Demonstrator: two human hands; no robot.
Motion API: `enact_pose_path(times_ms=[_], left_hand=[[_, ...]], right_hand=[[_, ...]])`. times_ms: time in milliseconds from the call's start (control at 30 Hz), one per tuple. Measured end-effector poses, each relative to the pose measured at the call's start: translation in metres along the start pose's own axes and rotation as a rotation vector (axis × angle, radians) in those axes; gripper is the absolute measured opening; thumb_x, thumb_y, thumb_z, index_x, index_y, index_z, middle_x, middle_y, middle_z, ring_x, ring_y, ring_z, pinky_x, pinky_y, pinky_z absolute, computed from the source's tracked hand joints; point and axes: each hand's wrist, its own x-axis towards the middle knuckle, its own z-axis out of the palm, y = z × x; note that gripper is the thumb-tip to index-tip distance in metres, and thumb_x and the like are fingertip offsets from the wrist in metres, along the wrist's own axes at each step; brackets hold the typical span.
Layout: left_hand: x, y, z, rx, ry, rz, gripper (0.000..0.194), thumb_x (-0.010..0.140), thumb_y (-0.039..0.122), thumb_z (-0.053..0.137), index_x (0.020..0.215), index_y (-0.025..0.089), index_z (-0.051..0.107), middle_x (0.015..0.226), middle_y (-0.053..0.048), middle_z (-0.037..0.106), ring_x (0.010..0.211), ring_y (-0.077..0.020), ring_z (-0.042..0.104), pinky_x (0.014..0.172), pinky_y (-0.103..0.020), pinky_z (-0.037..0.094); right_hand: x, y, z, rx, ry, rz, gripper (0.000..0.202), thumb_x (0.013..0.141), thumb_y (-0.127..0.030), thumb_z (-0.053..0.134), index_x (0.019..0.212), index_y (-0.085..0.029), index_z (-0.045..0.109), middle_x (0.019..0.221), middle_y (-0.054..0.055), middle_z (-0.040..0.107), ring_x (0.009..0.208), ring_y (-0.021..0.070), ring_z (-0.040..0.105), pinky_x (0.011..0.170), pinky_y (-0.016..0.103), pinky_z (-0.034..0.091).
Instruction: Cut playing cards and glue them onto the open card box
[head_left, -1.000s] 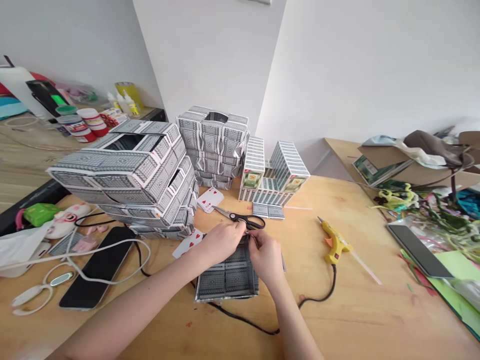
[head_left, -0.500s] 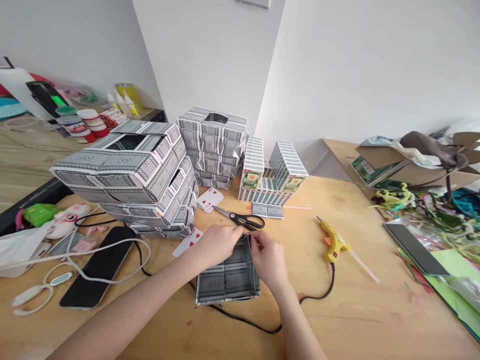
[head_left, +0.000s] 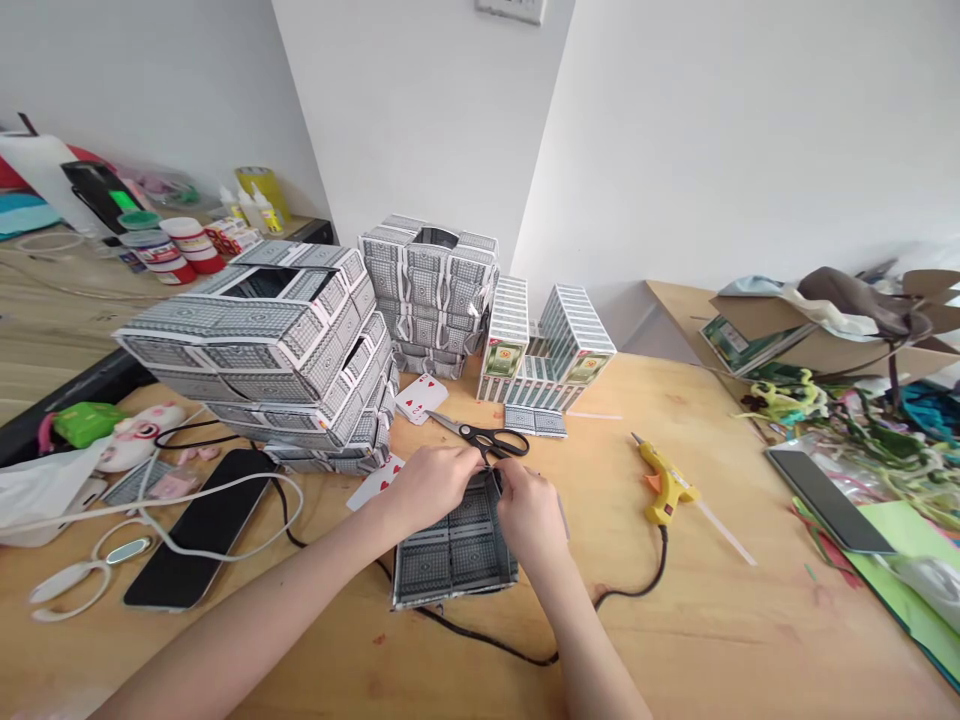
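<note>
An open-topped box (head_left: 450, 562) built from grey-backed playing cards sits on the table in front of me. My left hand (head_left: 442, 488) reaches over its far edge, with thumb and fingers pinched on the box's far wall. My right hand (head_left: 529, 503) pinches the far right corner, close beside the left fingertips. The exact spot of the grip is covered by the fingers. Just beyond both hands lie black-handled scissors (head_left: 491, 439). Red-heart playing cards (head_left: 422, 397) rest to their left, and another card (head_left: 373, 482) lies partly under my left forearm.
Stacked card boxes (head_left: 247, 340) stand at the left, with a taller one (head_left: 427, 290) behind. Card packs (head_left: 544, 375) form a U at the back. A yellow glue gun (head_left: 664, 480) lies right, its cord running below the box. Phones (head_left: 202, 530) and craft scraps line both sides.
My right hand has turned and moved its fingers closer to the left hand at the box's far corner. The left hand stays at about the same place. The view has shifted slightly.
</note>
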Motion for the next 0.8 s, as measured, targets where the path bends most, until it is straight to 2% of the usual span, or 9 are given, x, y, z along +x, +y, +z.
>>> enact_pose_path(times_ms=[167, 267, 367, 433, 533, 800], left_hand=[[-0.0002, 0.0001, 0.0019, 0.038, -0.039, -0.020, 0.020, 0.086, 0.018, 0.036, 0.083, 0.016, 0.056, 0.079, -0.006, 0.066, 0.074, -0.0183, 0.064, 0.057, -0.024, 0.044], [0.0002, -0.0003, 0.0005, 0.011, -0.038, -0.046, 0.022, 0.086, 0.022, 0.036, 0.084, 0.018, 0.058, 0.077, -0.005, 0.066, 0.072, -0.0176, 0.063, 0.058, -0.024, 0.044], [0.0006, -0.0003, -0.0021, -0.064, -0.030, -0.031, 0.024, 0.087, 0.022, 0.036, 0.090, 0.020, 0.060, 0.083, -0.004, 0.068, 0.077, -0.0167, 0.063, 0.065, -0.024, 0.046], [0.0010, 0.0001, -0.0037, -0.113, -0.021, -0.031, 0.026, 0.087, 0.021, 0.036, 0.094, 0.021, 0.060, 0.087, -0.004, 0.068, 0.081, -0.0165, 0.063, 0.068, -0.024, 0.045], [0.0023, 0.0010, -0.0056, -0.156, -0.039, -0.061, 0.026, 0.087, 0.021, 0.036, 0.090, 0.020, 0.062, 0.084, -0.004, 0.068, 0.079, -0.0167, 0.063, 0.066, -0.024, 0.045], [0.0069, 0.0013, -0.0075, -0.203, -0.062, -0.116, 0.025, 0.085, 0.020, 0.038, 0.085, 0.019, 0.064, 0.076, -0.004, 0.068, 0.071, -0.0156, 0.063, 0.060, -0.021, 0.042]], right_hand=[[0.0014, -0.0016, -0.0019, 0.032, -0.011, 0.031, 0.029, 0.074, -0.004, 0.037, 0.083, -0.016, 0.062, 0.067, 0.005, 0.065, 0.065, 0.0168, 0.061, 0.055, 0.021, 0.035], [-0.0003, 0.0005, -0.0018, 0.199, 0.009, 0.065, 0.024, 0.079, -0.013, 0.039, 0.086, -0.016, 0.062, 0.075, 0.006, 0.067, 0.067, 0.0161, 0.062, 0.059, 0.021, 0.039], [-0.0040, 0.0028, -0.0016, 0.331, -0.013, 0.088, 0.025, 0.080, -0.018, 0.039, 0.090, -0.016, 0.062, 0.079, 0.006, 0.068, 0.066, 0.0146, 0.062, 0.058, 0.019, 0.040], [-0.0060, 0.0035, -0.0019, 0.297, -0.034, 0.083, 0.026, 0.080, -0.018, 0.037, 0.084, -0.016, 0.063, 0.071, 0.005, 0.067, 0.060, 0.0146, 0.060, 0.054, 0.020, 0.038], [-0.0071, 0.0033, -0.0024, 0.198, -0.042, 0.052, 0.027, 0.081, -0.017, 0.035, 0.075, -0.017, 0.062, 0.060, 0.004, 0.064, 0.053, 0.0144, 0.056, 0.051, 0.021, 0.033], [-0.0062, 0.0024, -0.0022, 0.112, -0.055, 0.047, 0.027, 0.082, -0.016, 0.036, 0.078, -0.017, 0.062, 0.061, 0.004, 0.064, 0.054, 0.0146, 0.056, 0.051, 0.022, 0.028]])
